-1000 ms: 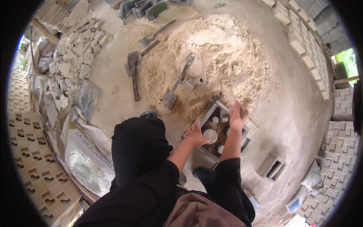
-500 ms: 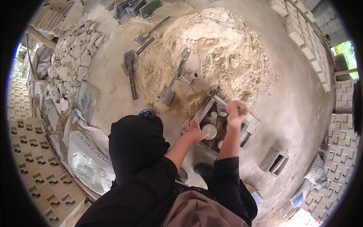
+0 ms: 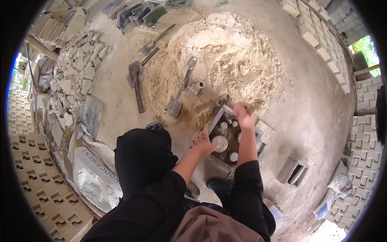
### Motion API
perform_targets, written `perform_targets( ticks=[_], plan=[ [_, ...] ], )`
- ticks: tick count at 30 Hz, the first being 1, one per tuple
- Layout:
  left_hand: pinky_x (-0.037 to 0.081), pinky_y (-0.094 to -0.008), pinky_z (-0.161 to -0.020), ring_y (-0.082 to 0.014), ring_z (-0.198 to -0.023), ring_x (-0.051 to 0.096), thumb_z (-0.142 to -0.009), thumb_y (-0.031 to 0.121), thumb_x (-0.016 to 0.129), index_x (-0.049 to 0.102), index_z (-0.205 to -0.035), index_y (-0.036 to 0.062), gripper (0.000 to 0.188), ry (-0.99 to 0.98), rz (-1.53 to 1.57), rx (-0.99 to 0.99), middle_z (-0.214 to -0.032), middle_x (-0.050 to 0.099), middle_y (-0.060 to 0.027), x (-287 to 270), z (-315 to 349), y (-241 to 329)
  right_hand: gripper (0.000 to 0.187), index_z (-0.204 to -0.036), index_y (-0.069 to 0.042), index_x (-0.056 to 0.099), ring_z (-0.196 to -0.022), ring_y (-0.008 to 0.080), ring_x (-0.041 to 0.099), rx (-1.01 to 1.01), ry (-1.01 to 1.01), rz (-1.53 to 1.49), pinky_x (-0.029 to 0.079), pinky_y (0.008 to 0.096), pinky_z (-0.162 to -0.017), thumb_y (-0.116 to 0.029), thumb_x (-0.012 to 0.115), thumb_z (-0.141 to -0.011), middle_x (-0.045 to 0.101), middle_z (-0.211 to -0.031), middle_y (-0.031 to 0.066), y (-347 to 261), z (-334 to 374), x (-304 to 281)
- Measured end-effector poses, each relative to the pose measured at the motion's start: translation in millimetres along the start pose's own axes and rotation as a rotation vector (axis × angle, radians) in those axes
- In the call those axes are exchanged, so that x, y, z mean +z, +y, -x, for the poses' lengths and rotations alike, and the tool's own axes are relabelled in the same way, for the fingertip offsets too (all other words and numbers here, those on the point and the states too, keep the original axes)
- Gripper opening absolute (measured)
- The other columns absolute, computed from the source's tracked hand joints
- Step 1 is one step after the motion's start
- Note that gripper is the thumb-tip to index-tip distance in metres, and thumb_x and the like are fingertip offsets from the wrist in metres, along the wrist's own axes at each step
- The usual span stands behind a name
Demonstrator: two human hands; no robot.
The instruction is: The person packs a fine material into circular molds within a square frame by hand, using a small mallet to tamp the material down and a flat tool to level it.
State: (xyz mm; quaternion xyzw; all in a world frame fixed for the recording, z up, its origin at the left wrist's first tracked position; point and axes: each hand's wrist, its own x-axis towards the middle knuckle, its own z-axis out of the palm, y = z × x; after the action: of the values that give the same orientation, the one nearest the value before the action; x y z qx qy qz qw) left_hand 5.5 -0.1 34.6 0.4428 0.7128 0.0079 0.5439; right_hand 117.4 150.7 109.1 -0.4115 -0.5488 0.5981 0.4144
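A rectangular metal mould (image 3: 219, 164) sits on the ground in front of me, brown inside, with several pale round cores in it. My left hand (image 3: 203, 144) lies open along its left edge, fingers spread, the thumb beside the largest round core (image 3: 220, 143). My right hand (image 3: 244, 115) is closed round a wooden-handled tool (image 3: 250, 109) above the mould's far right corner. The handle's end sticks out of the fist; the tool's working end cannot be made out clearly.
A sandy heap (image 3: 229, 44) rises beyond the mould. A shovel (image 3: 175, 108) and a long-handled tool (image 3: 139, 90) lie left of it. Near them stands a small block with a pipe (image 3: 196, 87). A hollow block (image 3: 292, 171) lies at right, an opened sack (image 3: 94, 177) at left.
My right hand has shifted up and left with the tool, uncovering more of the mould's cores. My left hand stays at the mould's left edge. The whole view has shifted slightly.
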Motion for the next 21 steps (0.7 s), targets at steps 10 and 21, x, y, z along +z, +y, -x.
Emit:
perform_targets(
  ticks=[10,21],
  plan=[
    [0.014,-0.0602,-0.096,-0.0386,-0.128,0.011,-0.069,0.055,0.056,-0.009,-0.137,0.013,0.103,0.036,0.03,0.0,-0.141,0.008,-0.0144,6.2,-10.9,-6.8,0.034,-0.049,-0.002,0.041,-0.044,0.0043,0.035,-0.045,0.25,0.14,0.023,0.024,-0.04,-0.008,0.053,-0.081,0.04,-0.046,-0.0036,-3.5,24.6,20.4],
    [0.017,-0.0592,-0.096,-0.0393,-0.126,0.015,-0.062,0.055,0.062,-0.013,-0.136,0.014,0.114,0.006,-0.011,-0.022,-0.141,0.009,-0.015,0.2,-2.5,-11.1,0.029,-0.048,-0.003,0.037,-0.04,0.0071,0.031,-0.203,0.259,0.274,0.021,0.0256,-0.038,-0.002,0.047,-0.076,0.034,-0.043,-0.0002,-15.7,90.3,25.2]
  ],
)
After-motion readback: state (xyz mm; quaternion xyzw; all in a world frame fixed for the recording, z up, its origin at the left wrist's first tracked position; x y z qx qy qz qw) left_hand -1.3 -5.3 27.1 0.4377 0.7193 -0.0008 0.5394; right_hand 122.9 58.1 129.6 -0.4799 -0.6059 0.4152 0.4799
